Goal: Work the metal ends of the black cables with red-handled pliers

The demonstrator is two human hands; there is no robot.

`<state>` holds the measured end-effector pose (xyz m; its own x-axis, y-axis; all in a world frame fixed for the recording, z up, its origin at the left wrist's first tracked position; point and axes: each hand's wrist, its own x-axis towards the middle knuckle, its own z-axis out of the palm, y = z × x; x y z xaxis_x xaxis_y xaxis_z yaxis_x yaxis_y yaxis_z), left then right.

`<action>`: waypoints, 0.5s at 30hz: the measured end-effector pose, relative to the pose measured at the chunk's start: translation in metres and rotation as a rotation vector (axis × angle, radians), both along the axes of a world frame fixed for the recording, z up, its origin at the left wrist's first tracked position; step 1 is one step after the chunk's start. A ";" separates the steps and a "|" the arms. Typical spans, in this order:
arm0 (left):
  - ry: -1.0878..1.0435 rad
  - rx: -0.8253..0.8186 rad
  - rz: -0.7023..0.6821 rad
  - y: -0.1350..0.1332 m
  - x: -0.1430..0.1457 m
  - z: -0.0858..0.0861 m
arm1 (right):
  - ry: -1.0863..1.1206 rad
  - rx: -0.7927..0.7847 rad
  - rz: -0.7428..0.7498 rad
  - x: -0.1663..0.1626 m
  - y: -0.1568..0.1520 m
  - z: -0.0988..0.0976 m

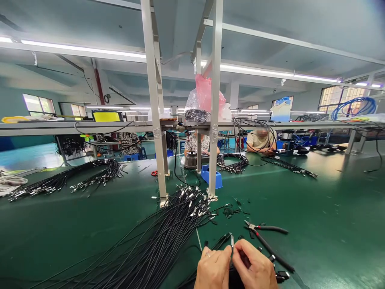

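Observation:
At the bottom edge of the head view, my left hand [213, 268] and my right hand [254, 265] meet, both pinched on one black cable [232, 244] whose metal tip sticks up between the fingertips. A ring shows on my left hand. A big fan of black cables with metal ends [168, 233] lies just to the left of my hands. Black-handled pliers [264, 235] rest open on the green table [331, 224], just beyond my right hand. Small black cut pieces [230, 210] are scattered past the pliers.
White frame posts [215, 120] stand on the table ahead, a blue bin [212, 176] at their foot. More cable bundles [75, 178] lie at the far left. Two people sit across the table, one behind the posts, another at the right [261, 141]. A pink bag [204, 94] sits on the shelf.

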<state>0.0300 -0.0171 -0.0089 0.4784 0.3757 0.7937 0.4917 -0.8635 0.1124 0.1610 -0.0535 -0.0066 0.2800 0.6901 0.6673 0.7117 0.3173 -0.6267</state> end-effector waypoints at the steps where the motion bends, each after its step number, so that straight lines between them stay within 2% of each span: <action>1: -0.015 -0.052 -0.009 -0.001 0.000 0.001 | -0.011 0.007 -0.011 -0.001 0.002 0.000; 7: -0.122 -0.286 -0.038 0.000 0.000 0.008 | 0.015 -0.069 0.052 0.004 0.016 0.000; 12: -0.224 -0.424 -0.065 0.000 0.003 0.011 | 0.168 -0.200 0.100 0.007 0.024 0.005; 15: -0.358 -0.533 -0.127 -0.002 0.008 0.014 | 0.354 -0.262 0.127 0.004 0.024 0.007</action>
<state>0.0376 -0.0192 0.0048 0.2858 0.7196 0.6328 0.2421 -0.6931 0.6789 0.1653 -0.0296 0.0001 0.3614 0.8666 0.3441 0.4049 0.1866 -0.8951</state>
